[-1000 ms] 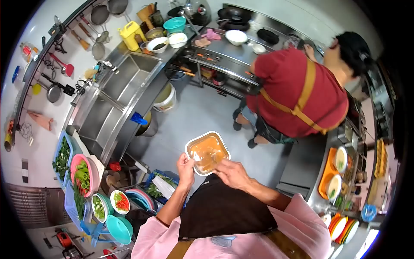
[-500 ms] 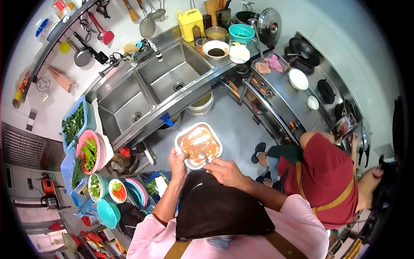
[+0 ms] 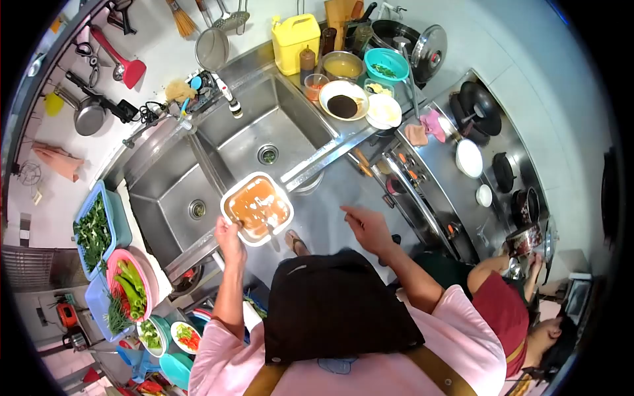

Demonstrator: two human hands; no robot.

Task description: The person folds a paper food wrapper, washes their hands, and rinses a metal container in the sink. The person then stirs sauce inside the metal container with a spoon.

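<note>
My left hand [image 3: 231, 239] grips the near left edge of a white square dish [image 3: 228, 198], which is held up over the front edge of the double sink [image 3: 178, 254]. Orange-brown liquid [image 3: 254, 201] fills the dish, with light reflections on it. A spoon [image 3: 272, 232] rests in the liquid, its handle sticking out over the near rim. To the right of the dish, my right hand [image 3: 370, 228] hangs over the floor, empty, its index finger stretched toward the dish and the other fingers partly curled.
Behind the sink's right basin stand a yellow jug [image 3: 295, 45], a bowl of dark sauce [image 3: 343, 101] and a teal bowl [image 3: 386, 66]. Vegetable baskets [image 3: 96, 231] line the left. A co-worker in red [image 3: 496, 303] handles a pot [image 3: 525, 239] at the right counter.
My view and body have turned toward the sink. The dish has moved left and up, in my left hand. My right hand has let go of the spoon and drawn away to the right.
</note>
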